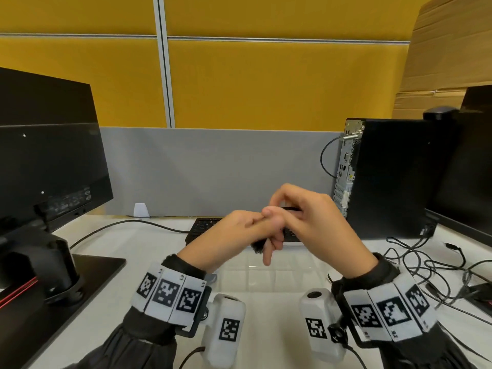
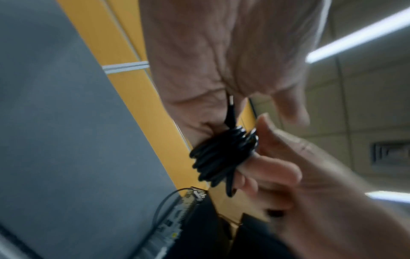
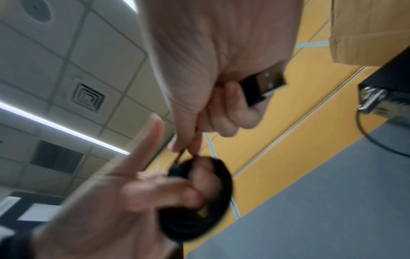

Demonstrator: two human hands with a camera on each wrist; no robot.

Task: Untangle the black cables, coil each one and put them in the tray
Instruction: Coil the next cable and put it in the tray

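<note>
A white desk (image 1: 149, 251) stood against a grey screen with yellow panels above it. Over the desk, the left hand (image 1: 234, 235) had a black cable (image 2: 221, 156) wound in a tight coil around its fingers (image 2: 266, 168), with one finger pointing straight down in the head view. The right hand (image 1: 314, 222) met it from above: its thumb and forefinger pinched the loose strand next to the coil, while its other fingers curled around a USB plug (image 3: 264, 85) whose metal end stuck out of the fist. Below the hands lay a clear tray (image 1: 271, 275); I could not make out anything in it. Just behind them a black keyboard (image 1: 205, 225) sat on the desk. To the right a loose tangle of black cables (image 1: 431, 265) sprawled on the surface, in front of an upright black computer tower (image 1: 394, 177). A dark monitor (image 1: 48, 155) on its stand filled the left side, a thin cable running from it across the desk. Cardboard (image 1: 452, 49) leaned in the far right corner.
</note>
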